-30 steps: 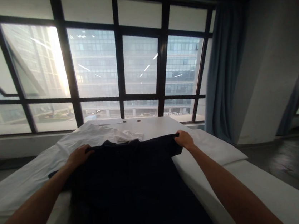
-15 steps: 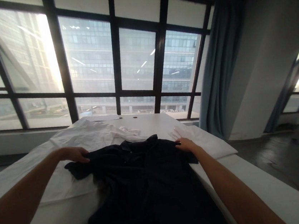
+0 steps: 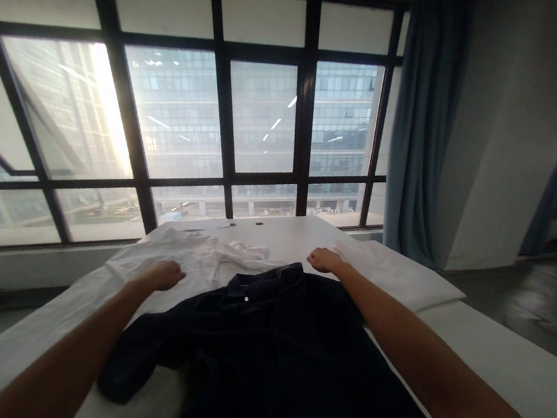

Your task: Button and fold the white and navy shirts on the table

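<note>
A dark navy collared shirt [image 3: 255,359] lies front up on a white padded surface [image 3: 501,358], its collar pointing away from me and one sleeve flopped out to the left. My left hand [image 3: 166,274] hovers just beyond the shirt's left shoulder, over a crumpled white garment [image 3: 203,254], with the fingers curled in and nothing in them. To the right of the collar, my right hand [image 3: 322,260] is a loose fist and holds nothing. Neither hand touches the dark shirt.
A flat white pillow or folded cloth [image 3: 401,275] lies at the right edge of the surface. Beyond it stand a large dark-framed window [image 3: 225,121], a blue-grey curtain [image 3: 415,133] and a pale wall. Dark floor lies to the right.
Both hands let go of the dark shirt's shoulders and moved a little forward past it. The shirt now lies flat with its collar showing and its left sleeve fallen out sideways.
</note>
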A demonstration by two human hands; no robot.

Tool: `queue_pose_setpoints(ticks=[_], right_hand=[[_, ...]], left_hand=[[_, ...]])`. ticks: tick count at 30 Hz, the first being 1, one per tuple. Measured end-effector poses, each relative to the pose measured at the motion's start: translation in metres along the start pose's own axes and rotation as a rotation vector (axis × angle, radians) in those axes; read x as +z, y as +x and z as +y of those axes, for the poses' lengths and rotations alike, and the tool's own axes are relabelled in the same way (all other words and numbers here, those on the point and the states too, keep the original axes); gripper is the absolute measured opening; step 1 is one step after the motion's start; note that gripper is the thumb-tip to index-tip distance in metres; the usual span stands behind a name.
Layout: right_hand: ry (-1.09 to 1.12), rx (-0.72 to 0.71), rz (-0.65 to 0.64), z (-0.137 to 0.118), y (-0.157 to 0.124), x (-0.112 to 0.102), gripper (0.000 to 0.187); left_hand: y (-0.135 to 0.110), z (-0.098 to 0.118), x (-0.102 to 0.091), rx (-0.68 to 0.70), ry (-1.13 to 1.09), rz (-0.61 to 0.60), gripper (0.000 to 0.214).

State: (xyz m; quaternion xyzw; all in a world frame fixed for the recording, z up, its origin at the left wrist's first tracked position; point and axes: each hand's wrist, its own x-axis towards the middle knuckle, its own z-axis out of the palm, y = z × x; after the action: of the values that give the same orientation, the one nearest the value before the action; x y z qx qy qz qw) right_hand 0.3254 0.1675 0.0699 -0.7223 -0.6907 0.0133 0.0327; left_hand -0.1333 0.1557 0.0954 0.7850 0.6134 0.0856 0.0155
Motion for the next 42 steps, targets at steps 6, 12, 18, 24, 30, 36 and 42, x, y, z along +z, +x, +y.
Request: queue_pose_setpoints(ticks=[6,12,18,24,30,36,42], right_hand=[[0.211,-0.153,0.052,-0.054,0.015,0.012,0.032],[0.221,-0.238,0.001,-0.054,0.017,0.016,0.018],[0.299,-0.244,0.128,-0.029,0.015,0.008,0.019],[0.507,-0.352,0.092,-0.022,0.013,0.001,0.024],[0.580,-0.347,-0.245,0.009,0.015,-0.009,0.045],[0.405,-0.424,-0.243,0.021,0.008,0.004,0.058],[0.426,-0.578,-0.096,0.011,-0.004,0.015,0.072]], left_hand=[[0.029,0.115,0.057,0.051,0.025,0.057,0.048],[0.055,0.127,0.094,-0.036,-0.067,0.025,0.038],[0.071,0.095,0.073,-0.014,-0.192,0.120,0.033],[0.073,0.082,0.056,0.134,-0.290,0.108,0.035],[0.057,0.053,0.053,0.363,-0.655,-0.243,0.062],[0.054,0.037,0.075,0.289,-0.603,-0.363,0.066],[0.061,0.041,0.079,0.255,-0.496,-0.268,0.034]])
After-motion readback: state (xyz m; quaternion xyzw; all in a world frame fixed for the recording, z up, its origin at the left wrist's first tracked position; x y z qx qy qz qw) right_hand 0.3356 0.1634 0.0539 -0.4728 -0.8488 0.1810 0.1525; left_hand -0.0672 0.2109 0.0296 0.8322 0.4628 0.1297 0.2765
